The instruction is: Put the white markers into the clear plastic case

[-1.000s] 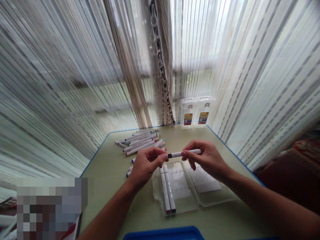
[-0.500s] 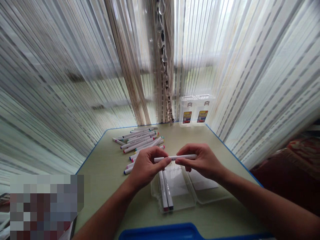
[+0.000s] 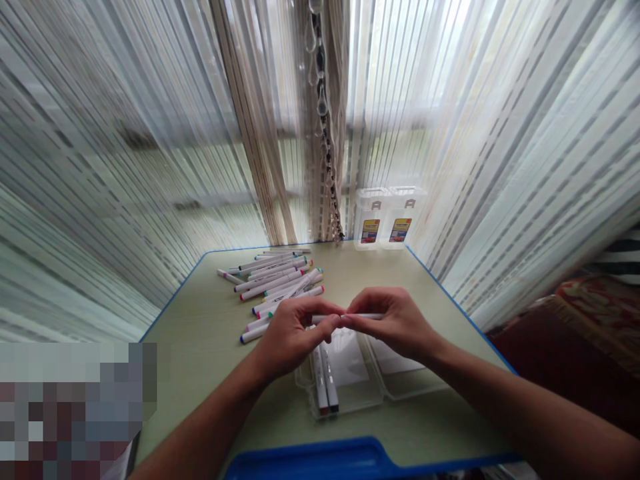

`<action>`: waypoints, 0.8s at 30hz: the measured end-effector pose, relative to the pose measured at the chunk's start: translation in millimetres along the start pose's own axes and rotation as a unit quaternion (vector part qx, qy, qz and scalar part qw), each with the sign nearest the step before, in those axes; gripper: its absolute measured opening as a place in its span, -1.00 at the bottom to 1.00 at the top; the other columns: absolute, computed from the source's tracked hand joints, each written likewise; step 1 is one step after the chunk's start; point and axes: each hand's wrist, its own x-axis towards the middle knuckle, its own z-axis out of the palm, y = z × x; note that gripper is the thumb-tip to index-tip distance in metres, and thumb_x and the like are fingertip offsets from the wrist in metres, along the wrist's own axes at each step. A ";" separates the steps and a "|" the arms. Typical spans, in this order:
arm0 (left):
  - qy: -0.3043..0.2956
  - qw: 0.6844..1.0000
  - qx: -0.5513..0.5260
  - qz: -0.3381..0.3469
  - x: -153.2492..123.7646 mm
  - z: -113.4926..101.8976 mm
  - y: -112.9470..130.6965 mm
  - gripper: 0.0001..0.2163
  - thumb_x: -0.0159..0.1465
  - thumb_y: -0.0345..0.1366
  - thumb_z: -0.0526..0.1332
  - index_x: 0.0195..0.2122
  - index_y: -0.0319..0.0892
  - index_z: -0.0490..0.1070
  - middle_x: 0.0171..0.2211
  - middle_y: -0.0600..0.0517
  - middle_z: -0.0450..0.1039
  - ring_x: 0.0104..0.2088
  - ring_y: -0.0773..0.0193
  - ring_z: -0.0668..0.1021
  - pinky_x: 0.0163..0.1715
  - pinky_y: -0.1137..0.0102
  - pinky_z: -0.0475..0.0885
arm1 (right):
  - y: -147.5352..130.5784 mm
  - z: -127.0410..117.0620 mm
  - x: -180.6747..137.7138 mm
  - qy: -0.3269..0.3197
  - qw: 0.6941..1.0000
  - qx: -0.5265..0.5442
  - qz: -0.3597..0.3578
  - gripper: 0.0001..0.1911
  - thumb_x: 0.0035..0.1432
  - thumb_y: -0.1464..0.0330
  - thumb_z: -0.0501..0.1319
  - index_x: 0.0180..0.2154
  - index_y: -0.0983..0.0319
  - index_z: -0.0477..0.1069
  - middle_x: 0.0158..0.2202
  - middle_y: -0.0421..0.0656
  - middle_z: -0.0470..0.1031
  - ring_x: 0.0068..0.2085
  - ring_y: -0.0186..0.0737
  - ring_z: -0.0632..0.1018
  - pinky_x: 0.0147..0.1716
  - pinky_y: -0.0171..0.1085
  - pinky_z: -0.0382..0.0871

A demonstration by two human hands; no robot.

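Both hands hold one white marker (image 3: pixel 370 317) level above an open clear plastic case (image 3: pixel 350 393). My left hand (image 3: pixel 293 333) pinches its left end, where the cap sits. My right hand (image 3: pixel 395 323) is closed round the barrel. The fingertips of the two hands touch. Two white markers (image 3: pixel 324 377) lie side by side in the left half of the case, dark caps toward me. A loose pile of white markers (image 3: pixel 277 283) with coloured caps lies on the table to the left, behind my left hand.
The pale green table (image 3: pixel 210 333) has a blue edge and is hemmed in by sheer curtains. Two closed clear boxes (image 3: pixel 387 217) stand at the far edge. A blue tray rim (image 3: pixel 320 460) sits at the near edge. A dark red seat (image 3: pixel 565 333) is on the right.
The marker's dark tip was bare a second ago. My hands have come together and the cap now covers it. The view has shifted slightly.
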 end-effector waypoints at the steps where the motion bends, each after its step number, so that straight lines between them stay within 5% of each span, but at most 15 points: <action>1: 0.000 1.000 -0.004 -0.002 0.1 0.2 -0.1 -0.82 0.21 -0.32 0.29 -0.21 -0.29 0.61 -0.51 0.01 0.51 -0.52 0.37 0.49 -0.51 0.52 0.36 | -0.7 -0.3 0.6 -0.003 1.000 0.009 0.005 -0.74 -0.02 0.20 0.43 -0.43 0.28 0.56 -0.48 -0.14 0.58 -0.44 -0.26 0.53 -0.43 -0.34 0.38; 8: 0.032 0.998 -0.035 -0.032 1.9 -1.2 -3.3 -0.81 0.19 -0.33 0.29 -0.23 -0.32 0.60 -0.56 0.03 0.46 -0.56 0.39 0.45 -0.55 0.52 0.33 | -0.5 -1.8 2.9 -0.013 0.996 0.076 0.040 -0.72 -0.05 0.20 0.44 -0.40 0.31 0.57 -0.50 -0.18 0.53 -0.55 -0.39 0.41 -0.62 -0.41 0.23; 24: 0.104 0.977 -0.184 -0.014 6.6 -11.5 -18.8 -0.87 0.22 -0.32 0.26 -0.29 -0.29 0.54 -0.51 0.01 0.46 -0.54 0.37 0.42 -0.53 0.46 0.31 | 8.2 -8.5 4.9 -0.028 0.976 0.214 0.033 -0.75 0.17 0.29 0.31 -0.13 0.24 0.61 -0.43 -0.12 0.58 -0.59 -0.44 0.40 -0.61 -0.40 0.27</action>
